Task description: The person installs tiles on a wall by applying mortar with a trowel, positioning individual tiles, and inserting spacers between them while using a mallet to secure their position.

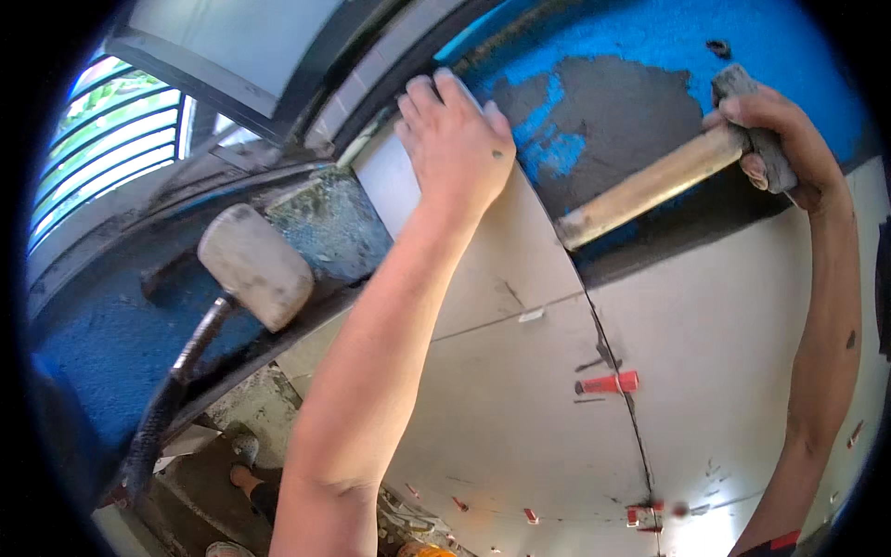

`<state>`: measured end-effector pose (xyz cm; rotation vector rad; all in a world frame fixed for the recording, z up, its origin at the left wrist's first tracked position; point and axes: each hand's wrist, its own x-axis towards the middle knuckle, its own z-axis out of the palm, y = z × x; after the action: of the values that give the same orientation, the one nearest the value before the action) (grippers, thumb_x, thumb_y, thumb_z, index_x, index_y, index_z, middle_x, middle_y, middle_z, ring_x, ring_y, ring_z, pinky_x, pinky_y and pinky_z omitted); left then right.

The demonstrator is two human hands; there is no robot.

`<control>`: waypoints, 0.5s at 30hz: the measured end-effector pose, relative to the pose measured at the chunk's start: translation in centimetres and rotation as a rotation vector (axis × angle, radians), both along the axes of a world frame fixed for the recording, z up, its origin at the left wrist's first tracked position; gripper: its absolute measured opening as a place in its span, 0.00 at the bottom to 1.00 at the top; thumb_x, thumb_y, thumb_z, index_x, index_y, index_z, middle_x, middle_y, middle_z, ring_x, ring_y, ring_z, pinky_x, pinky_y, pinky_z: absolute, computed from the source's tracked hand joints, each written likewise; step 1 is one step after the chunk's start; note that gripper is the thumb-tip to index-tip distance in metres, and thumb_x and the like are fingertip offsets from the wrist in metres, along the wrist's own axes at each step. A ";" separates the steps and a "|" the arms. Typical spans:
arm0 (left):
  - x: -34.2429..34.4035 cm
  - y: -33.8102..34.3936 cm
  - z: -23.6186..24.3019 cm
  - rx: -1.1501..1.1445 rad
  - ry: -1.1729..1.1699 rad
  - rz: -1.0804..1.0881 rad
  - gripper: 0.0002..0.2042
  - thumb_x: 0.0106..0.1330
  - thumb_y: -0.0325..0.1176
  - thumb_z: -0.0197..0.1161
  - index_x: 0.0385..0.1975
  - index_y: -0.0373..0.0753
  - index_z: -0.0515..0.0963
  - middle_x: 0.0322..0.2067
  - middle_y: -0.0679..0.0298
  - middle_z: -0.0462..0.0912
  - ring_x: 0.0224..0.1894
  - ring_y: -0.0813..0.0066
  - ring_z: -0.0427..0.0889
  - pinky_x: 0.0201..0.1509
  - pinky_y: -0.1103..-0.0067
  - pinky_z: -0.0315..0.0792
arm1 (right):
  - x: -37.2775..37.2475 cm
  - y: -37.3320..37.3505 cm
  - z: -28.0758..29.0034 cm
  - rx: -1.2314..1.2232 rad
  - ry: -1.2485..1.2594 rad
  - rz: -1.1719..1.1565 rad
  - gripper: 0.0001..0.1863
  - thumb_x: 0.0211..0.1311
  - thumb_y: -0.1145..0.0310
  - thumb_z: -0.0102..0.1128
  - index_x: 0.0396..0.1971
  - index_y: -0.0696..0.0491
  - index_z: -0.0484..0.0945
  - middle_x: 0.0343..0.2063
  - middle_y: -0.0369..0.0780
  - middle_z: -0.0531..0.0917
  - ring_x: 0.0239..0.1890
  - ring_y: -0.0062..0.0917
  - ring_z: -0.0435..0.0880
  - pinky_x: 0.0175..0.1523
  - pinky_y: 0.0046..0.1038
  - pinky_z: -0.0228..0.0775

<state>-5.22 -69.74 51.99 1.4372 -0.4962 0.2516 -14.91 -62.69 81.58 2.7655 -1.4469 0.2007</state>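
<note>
Nearest the camera, the left forearm [362, 390] reaches over a pale tile [506, 243] at the far left of the tiled surface. The left hand [460, 139] rests on it, fingers spread toward its far edge, thumb near its right edge, well apart from the right hand [806, 153]. That one is wrapped round the grey head of a wooden-handled tool [659, 186], whose butt is at the tile's right edge; whether it touches is hard to tell. Short, light knocks would probably work best, palm flat, pressure even, eyes on the joint by the white clip [531, 316]. Right of the tile is grey mortar [631, 111] on blue coating [780, 37]; nearer, a red wedge [608, 382] crosses a seam. Left, a pale-headed mallet [255, 266] lies along a blue ledge [102, 353].
</note>
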 end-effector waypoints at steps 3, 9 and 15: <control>-0.2 -0.8 0.2 0.007 0.013 -0.017 0.28 0.59 0.40 0.56 0.56 0.28 0.64 0.54 0.41 0.64 0.57 0.44 0.63 0.58 0.54 0.59 | -0.9 -0.4 0.2 -0.029 0.003 0.027 0.25 0.54 0.52 0.62 0.38 0.62 0.79 0.28 0.40 0.82 0.13 0.08 0.72 0.18 0.09 0.69; -0.6 -1.4 0.0 0.017 -0.002 -0.007 0.27 0.59 0.38 0.54 0.55 0.26 0.64 0.56 0.38 0.62 0.59 0.42 0.62 0.60 0.53 0.56 | -1.3 -0.5 0.7 0.010 -0.083 0.059 0.26 0.57 0.51 0.60 0.41 0.63 0.79 0.29 0.40 0.83 0.14 0.08 0.73 0.19 0.07 0.69; -0.9 -2.1 0.0 -0.003 -0.027 0.079 0.27 0.59 0.38 0.55 0.55 0.25 0.64 0.56 0.36 0.63 0.59 0.40 0.62 0.60 0.52 0.56 | -0.6 -0.5 0.8 0.010 -0.006 -0.014 0.27 0.57 0.51 0.60 0.42 0.62 0.79 0.28 0.39 0.81 0.13 0.08 0.72 0.18 0.08 0.68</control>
<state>-6.09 -71.81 51.96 1.4543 -0.4612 0.3351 -15.48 -63.15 82.38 2.7644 -1.4717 0.2020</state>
